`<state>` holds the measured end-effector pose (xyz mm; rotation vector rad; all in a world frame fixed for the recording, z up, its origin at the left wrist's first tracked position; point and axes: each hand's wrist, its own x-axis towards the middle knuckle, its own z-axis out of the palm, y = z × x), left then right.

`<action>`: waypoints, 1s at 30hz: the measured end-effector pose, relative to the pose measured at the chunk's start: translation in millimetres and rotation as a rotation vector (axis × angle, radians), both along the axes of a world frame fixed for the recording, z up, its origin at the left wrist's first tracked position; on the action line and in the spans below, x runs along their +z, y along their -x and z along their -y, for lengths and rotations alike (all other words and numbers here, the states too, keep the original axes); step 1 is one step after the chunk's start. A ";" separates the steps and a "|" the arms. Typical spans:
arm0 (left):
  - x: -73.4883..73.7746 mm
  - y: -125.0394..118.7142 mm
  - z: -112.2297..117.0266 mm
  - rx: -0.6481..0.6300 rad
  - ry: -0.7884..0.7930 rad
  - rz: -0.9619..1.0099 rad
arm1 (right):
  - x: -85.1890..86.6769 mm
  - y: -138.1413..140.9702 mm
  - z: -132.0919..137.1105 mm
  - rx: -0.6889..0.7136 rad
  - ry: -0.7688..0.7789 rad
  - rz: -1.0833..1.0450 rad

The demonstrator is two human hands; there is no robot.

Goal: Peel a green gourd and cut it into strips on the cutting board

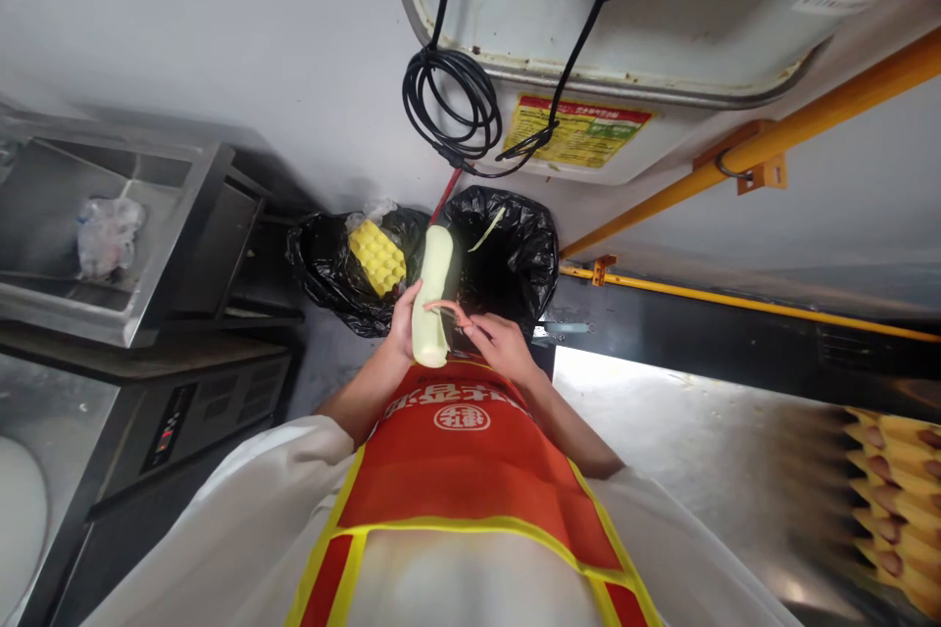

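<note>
My left hand (pixel 404 316) is wrapped round the lower part of a long pale green peeled vegetable (pixel 432 286), held upright over a black-lined bin (pixel 507 250). My right hand (pixel 494 337) is closed on a small peeler (pixel 450 312), its blade against the vegetable's right side. A thin strip of peel (pixel 488 227) hangs over the bin's opening. I wear a red apron with yellow trim (pixel 460 470) over white sleeves.
A second black bag (pixel 334 265) at the left holds a yellow foam piece (pixel 376 257). Steel sink and counter (pixel 110 245) stand left, a steel surface (pixel 662 441) right with yellow stacked items (pixel 893 490). A white appliance with black cables (pixel 448 98) and yellow pipes (pixel 735 162) are ahead.
</note>
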<state>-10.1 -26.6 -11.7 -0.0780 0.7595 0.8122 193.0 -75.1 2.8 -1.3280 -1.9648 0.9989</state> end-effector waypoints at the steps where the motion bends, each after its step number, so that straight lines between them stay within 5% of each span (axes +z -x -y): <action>1: -0.9 -1.5 3.6 -0.034 0.002 0.010 | -4.0 -2.2 -4.8 -0.030 -0.017 0.023; 9: -8.0 3.5 12.9 -0.154 0.006 -0.031 | -25.0 -27.1 -65.5 -0.223 -0.063 0.017; 18: -11.6 45.0 19.9 -0.418 -0.119 0.037 | -36.7 -33.1 -107.2 -0.264 0.320 -0.269; 21: -7.2 42.9 23.6 -0.442 -0.141 0.054 | -41.8 -23.6 -105.3 -0.305 0.409 -0.315; 25: -3.1 28.9 15.0 -0.272 -0.078 -0.025 | -40.6 0.1 -83.1 -0.470 0.453 -0.422; 30: -3.3 14.0 6.2 -0.213 -0.133 -0.242 | -33.9 27.1 -60.6 -0.557 0.444 -0.474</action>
